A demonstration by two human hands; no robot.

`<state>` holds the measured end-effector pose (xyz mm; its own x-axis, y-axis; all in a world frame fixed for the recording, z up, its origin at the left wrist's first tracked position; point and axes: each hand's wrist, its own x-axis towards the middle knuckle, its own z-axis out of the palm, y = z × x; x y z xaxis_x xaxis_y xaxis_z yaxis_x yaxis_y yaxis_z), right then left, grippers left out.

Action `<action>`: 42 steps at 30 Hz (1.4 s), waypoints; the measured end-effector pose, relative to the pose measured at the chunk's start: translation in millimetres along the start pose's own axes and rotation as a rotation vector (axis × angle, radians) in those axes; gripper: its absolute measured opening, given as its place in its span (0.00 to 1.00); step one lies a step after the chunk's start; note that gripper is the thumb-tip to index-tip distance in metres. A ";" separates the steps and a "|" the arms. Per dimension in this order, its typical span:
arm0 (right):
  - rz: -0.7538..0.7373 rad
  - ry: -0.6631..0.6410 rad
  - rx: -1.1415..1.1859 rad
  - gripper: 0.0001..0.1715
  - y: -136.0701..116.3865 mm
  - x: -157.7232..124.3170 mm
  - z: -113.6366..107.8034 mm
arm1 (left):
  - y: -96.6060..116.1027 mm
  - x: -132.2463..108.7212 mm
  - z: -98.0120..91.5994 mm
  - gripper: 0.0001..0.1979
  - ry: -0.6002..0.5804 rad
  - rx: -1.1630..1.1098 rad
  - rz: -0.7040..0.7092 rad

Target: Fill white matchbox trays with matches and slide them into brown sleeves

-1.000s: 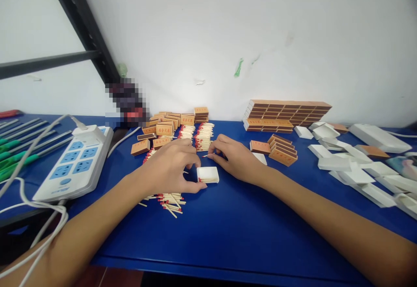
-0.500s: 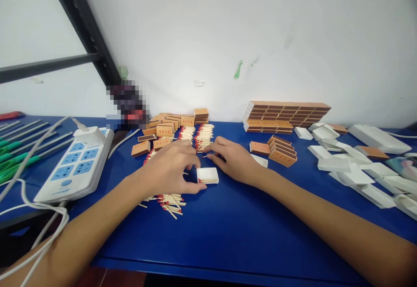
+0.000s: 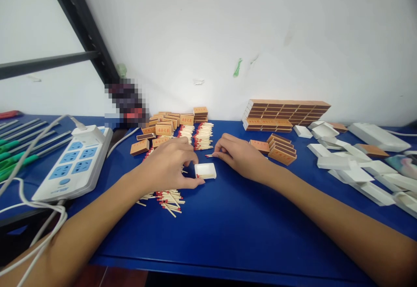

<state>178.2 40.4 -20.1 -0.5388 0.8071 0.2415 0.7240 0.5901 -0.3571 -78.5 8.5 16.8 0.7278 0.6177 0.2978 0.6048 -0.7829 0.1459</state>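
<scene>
A small white matchbox tray (image 3: 211, 166) lies on the blue table with some red-headed matches along its near side. My left hand (image 3: 171, 163) curls around the tray's left end, thumb at the near corner and fingertips at the far one, steadying it. Just behind and right of the tray, my right hand (image 3: 236, 154) pinches matches (image 3: 209, 156), their red heads pointing left. Beyond the hands, two piles of loose matches (image 3: 203, 136) lie side by side. More loose matches (image 3: 170, 201) are spread in front of my left hand, and others are partly hidden behind it.
Orange matchboxes (image 3: 163, 128) are heaped behind my left hand. Several more (image 3: 282, 150) lean together at the right, before a stacked block of matchboxes (image 3: 286, 115). White trays (image 3: 353, 172) are scattered far right. A power strip (image 3: 73, 165) with white cables and green-handled tools (image 3: 19, 156) lie left.
My right hand has moved slightly right, away from the match pile, with matches in its pinch. My left hand stays around the tray.
</scene>
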 end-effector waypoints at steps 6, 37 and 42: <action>-0.024 -0.013 0.032 0.04 -7.9 -7.6 -12.6 | -1.2 0.7 1.2 0.17 0.016 0.030 0.004; 0.021 -0.102 0.002 0.06 -1.9 -4.2 -0.5 | -4.2 -1.0 1.8 0.19 0.054 0.067 0.082; 0.024 -0.107 0.045 0.05 -0.6 -4.1 -3.6 | -4.2 0.0 -0.3 0.18 0.066 0.067 0.087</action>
<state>181.5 36.8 -17.6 -0.5656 0.8134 0.1358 0.7189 0.5670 -0.4021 -81.2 11.7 16.5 0.7571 0.5397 0.3681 0.5622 -0.8253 0.0536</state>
